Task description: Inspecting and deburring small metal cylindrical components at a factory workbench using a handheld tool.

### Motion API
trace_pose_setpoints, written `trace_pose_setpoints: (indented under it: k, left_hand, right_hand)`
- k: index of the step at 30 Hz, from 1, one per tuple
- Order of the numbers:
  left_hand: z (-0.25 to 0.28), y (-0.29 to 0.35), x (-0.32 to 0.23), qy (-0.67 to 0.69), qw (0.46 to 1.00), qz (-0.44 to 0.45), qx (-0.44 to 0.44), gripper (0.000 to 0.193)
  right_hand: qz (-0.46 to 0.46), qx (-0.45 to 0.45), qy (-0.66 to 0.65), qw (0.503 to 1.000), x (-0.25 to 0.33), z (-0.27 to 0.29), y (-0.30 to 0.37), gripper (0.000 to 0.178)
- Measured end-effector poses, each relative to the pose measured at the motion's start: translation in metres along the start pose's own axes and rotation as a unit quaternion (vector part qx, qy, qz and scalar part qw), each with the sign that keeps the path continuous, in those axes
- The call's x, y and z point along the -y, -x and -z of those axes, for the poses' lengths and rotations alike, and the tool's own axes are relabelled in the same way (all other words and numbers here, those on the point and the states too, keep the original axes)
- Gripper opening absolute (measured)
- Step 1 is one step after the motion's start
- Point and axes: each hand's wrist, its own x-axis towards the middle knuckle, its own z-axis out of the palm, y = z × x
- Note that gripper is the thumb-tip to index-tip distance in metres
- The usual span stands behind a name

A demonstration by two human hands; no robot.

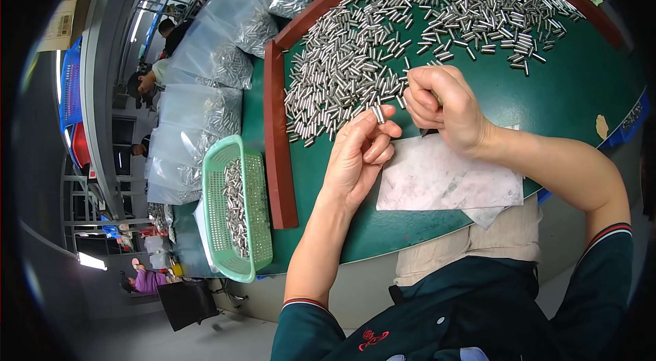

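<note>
My left hand [362, 153] is closed in a pinch on a short shiny metal pin [378, 114], held up between thumb and fingertips. Close beside it, my right hand [437, 105] is curled shut, and its fingers hide whatever may be in them. A dark bit shows just under that hand, too small to name. Beyond both hands, a wide heap of loose metal pins [348, 64] covers the far part of the green tabletop [335, 234]. Beneath my right hand lies a smudged white cloth or paper sheet [444, 180].
A dark red raised border [279, 149] rims the heap at left and back. Outside it stand a pale green basket [256, 224] of pins and several clear plastic bags [195, 105] of pins. A blue bin [632, 122] is at the right edge. Other people are in the left background.
</note>
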Motion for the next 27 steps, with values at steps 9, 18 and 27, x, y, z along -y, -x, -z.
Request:
trace_pose_setpoints:
  k: [9,18,27]
  left_hand:
    - [-0.003,0.000,-0.001,0.000,1.000,0.014,-0.016,0.023]
    - [-0.001,0.002,-0.002,0.009,0.999,0.031,-0.009,0.027]
    - [0.016,0.001,-0.012,0.096,0.995,0.014,0.019,0.026]
  right_hand:
    - [-0.004,-0.002,-0.003,1.000,0.000,0.000,-0.001,0.033]
    - [-0.011,-0.010,-0.006,1.000,0.001,-0.001,0.000,0.032]
    - [-0.016,-0.014,-0.013,1.000,0.002,-0.001,0.000,0.032]
